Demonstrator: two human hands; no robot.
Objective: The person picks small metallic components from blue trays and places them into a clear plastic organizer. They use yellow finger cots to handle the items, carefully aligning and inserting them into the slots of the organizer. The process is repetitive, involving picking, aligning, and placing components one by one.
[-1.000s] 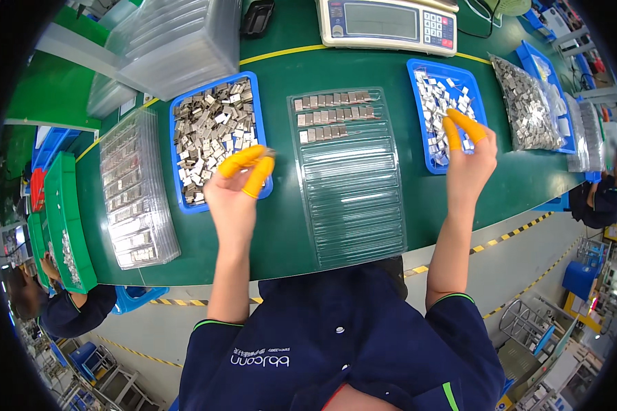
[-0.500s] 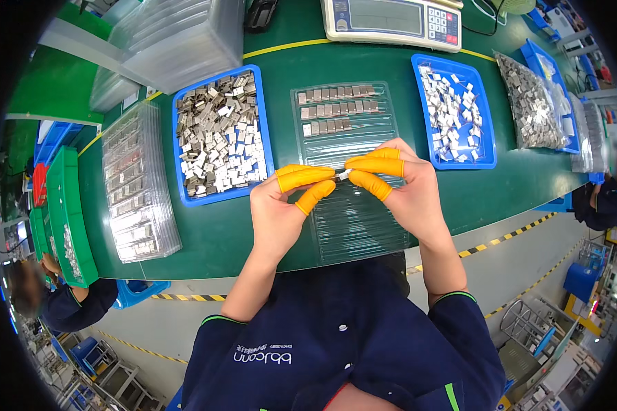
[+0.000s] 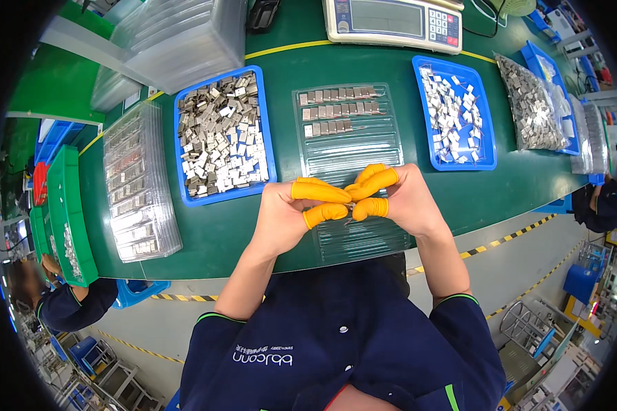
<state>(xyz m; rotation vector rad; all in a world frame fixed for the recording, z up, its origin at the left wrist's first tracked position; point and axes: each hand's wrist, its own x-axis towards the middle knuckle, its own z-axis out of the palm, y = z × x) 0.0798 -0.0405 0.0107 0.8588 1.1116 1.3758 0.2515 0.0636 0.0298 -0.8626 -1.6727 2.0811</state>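
Note:
My left hand (image 3: 286, 213) and my right hand (image 3: 406, 201), with yellow finger cots on several fingers, meet fingertip to fingertip. Between them they pinch a small connector part (image 3: 350, 205), mostly hidden by the fingers; a thin tip shows below. Under the hands lies a clear ribbed plastic tray (image 3: 360, 154); its far rows hold small metal connector pieces (image 3: 341, 110) with thin tails. Left of it, a blue bin (image 3: 269, 147) is heaped with metal shells (image 3: 219, 137). On the right, another blue bin (image 3: 487, 130) contains small white parts (image 3: 452, 113) with thin leads.
A stack of filled clear trays (image 3: 140, 185) lies at the left, beside a green bin (image 3: 72, 205). Farther back stand tall clear trays (image 3: 178, 44) and a weighing scale (image 3: 391, 20). A bag of metal parts (image 3: 531, 103) is at the right. A co-worker's sleeve (image 3: 75, 308) shows at far left.
Both hands have come a little nearer to me, and their fingertips have closed together. The small part with a white section, visible between them before, is now mostly covered.

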